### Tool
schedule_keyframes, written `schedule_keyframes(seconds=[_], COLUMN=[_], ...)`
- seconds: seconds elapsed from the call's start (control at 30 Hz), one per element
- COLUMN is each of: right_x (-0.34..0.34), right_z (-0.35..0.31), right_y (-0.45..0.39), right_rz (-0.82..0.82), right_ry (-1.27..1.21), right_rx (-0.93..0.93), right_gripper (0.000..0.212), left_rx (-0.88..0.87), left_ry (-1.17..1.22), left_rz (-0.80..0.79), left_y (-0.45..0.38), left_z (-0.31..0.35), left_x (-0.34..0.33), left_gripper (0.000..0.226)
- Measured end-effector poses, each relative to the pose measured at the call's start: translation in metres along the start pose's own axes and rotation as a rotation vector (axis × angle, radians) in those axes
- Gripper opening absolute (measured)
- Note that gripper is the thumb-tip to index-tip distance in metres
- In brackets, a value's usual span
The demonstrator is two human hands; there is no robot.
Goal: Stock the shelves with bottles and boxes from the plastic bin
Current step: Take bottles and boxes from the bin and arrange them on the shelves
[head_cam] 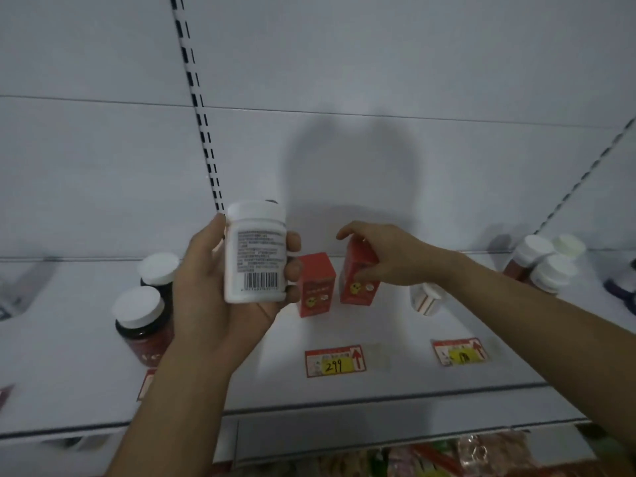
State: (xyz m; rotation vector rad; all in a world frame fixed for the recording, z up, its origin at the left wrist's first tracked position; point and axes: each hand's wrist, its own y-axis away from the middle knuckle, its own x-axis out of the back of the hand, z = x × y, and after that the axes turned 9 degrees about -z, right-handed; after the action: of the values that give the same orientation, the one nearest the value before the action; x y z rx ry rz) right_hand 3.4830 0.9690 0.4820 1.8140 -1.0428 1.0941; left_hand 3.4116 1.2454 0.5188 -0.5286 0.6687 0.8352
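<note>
My left hand (210, 297) grips a white bottle (254, 253) upright above the white shelf (344, 390); its printed label and barcode face me. My right hand (389, 256) is closed on the top of a red box (356, 287), which stands slightly tilted on the shelf. A second red box (315, 285) stands just to its left, between my two hands. The plastic bin is out of view.
Two dark jars with white lids (144, 318) stand at the left. A small white bottle (425, 299) lies behind my right forearm. Several white-capped bottles (547, 263) cluster at the right. Price tags (335, 363) are stuck near the shelf's front edge. Packaged goods (447, 456) show below.
</note>
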Motion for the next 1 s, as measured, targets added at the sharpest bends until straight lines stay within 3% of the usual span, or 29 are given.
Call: schedule_keyframes(seconds=[0.13,0.5,0.8,0.87,1.0], right_x=[-0.015,-0.02,-0.024,-0.02,-0.013], right_z=[0.004,0.005,0.002,-0.003,-0.009], right_y=[-0.017,-0.028,-0.019,-0.009,0.021], right_rz=[-0.042,-0.083,-0.063,0.037,0.379], right_ry=[-0.005,-0.049,-0.185,-0.193,-0.301], right_rx=[0.043,0.124,0.07,0.049,-0.054], right_gripper=[0.083,0.081,0.088,0.083,0.045], left_rx=[-0.023,-0.024,0.059,0.08,0.092], left_ry=[0.045,0.046,0.066,0.025,-0.108], left_rz=[0.047,0.079,0.111,0.094,0.018], left_y=[0.006,0.007,0.003,-0.001,-0.015], left_z=[-0.009,-0.022,-0.021,-0.017,-0.015], left_x=[-0.002,-0.007,0.002,0.008,0.018], left_gripper=[0.049,0.052,0.047,0.051,0.067])
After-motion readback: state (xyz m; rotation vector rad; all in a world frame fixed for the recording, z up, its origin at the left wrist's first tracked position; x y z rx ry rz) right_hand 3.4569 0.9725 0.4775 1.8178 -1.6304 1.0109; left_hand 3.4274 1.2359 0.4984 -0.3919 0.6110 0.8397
